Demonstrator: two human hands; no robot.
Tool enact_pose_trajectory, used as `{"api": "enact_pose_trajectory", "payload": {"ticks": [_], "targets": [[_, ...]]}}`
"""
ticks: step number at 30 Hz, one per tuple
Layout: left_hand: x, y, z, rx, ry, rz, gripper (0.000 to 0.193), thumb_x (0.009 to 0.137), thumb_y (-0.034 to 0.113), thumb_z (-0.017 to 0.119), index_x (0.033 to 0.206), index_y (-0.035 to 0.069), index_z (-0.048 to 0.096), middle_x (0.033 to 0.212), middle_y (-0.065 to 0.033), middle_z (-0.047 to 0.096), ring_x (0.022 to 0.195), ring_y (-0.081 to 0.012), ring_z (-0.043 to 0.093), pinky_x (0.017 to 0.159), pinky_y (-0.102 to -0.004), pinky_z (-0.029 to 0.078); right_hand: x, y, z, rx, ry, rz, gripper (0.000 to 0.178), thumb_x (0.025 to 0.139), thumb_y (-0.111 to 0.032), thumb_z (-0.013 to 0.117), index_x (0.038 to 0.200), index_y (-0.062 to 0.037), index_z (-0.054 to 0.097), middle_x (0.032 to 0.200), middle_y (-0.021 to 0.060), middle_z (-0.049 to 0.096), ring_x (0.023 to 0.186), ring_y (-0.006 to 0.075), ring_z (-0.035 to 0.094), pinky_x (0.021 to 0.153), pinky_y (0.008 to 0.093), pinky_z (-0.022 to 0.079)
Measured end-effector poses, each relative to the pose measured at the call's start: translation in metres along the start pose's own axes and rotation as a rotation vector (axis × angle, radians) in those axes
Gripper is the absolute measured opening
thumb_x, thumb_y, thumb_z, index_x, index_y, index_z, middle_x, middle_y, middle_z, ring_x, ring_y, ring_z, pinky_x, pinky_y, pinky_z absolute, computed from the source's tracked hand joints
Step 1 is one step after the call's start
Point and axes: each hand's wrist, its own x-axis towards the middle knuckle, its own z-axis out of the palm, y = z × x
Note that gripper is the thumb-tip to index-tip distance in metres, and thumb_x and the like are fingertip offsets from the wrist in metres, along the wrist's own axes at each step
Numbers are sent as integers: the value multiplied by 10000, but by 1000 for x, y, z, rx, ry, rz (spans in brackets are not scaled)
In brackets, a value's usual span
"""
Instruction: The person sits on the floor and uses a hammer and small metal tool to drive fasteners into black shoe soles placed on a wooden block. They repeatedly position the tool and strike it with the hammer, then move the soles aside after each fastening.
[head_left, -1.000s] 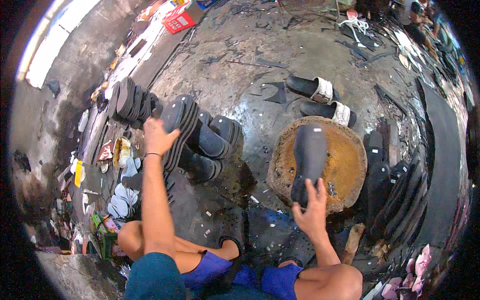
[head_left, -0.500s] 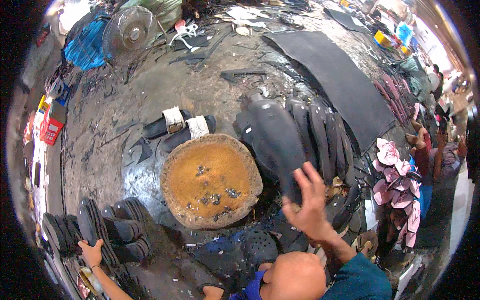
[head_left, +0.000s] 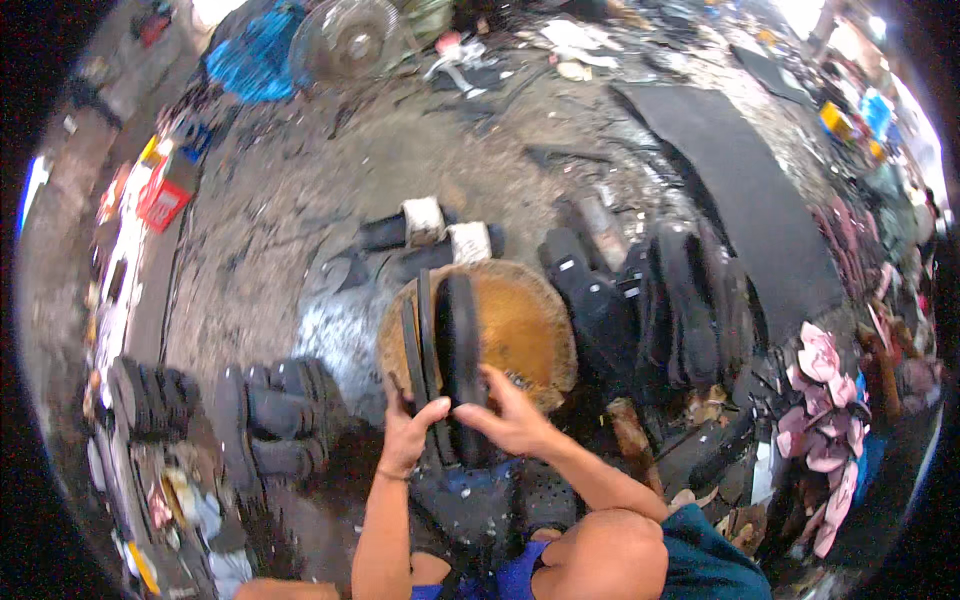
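Both hands are in front of me over the near side of a round block with a worn, orange-brown top. My left hand is closed on thin black shoe soles standing on edge. Just to their right, my right hand grips another black sole, also upright, slightly blurred by motion. The two thumbs nearly meet between the soles. Beyond the block sits a pair of dark sandals with white straps.
Several black soles stand in rows at right and at left. A long black sheet lies on the far right floor. Pink cut pieces are piled at right. A fan and a blue plastic bag are at the back left.
My left hand has come from the left-hand soles to the block, bringing soles along. My right hand, open over the right-hand row before, now holds a sole beside them. The view has shifted left.
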Motion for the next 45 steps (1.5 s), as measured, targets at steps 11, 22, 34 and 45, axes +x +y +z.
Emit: {"api": "enact_pose_trajectory", "payload": {"ticks": [11,22,34,45], "targets": [[-31,-34,-38,1136,629,57,730,682,464,873,1038,-5,442,951,-207,579,917,-410,587,812,-467,472,-20,16,-32,184,155,248,691,848,-234,797,1403,19,473,1186,135,631,1064,190,622,905,344,521],[-17,-17,22,76,118,-14,371,840,193,809,1083,21,589,962,-27,641,868,-140,623,779,-310,524,-23,14,-1,115,-95,154,698,856,-241,786,1457,-85,466,1342,137,539,1245,238,521,1038,382,439],[50,-45,18,1323,549,244,814,673,508,860,1075,-75,458,1123,-190,461,1118,-380,457,959,-485,395,18,28,-38,-1037,425,-122,606,880,-238,737,1366,30,494,1214,204,526,1111,368,494,987,448,400],[-32,-53,60,-145,-81,8,271,943,5,648,1207,-30,604,1043,-96,697,977,-175,677,873,-314,569,-69,11,-23,199,136,350,322,1042,-322,537,938,-29,620,803,0,621,700,81,552,615,257,461]]}}
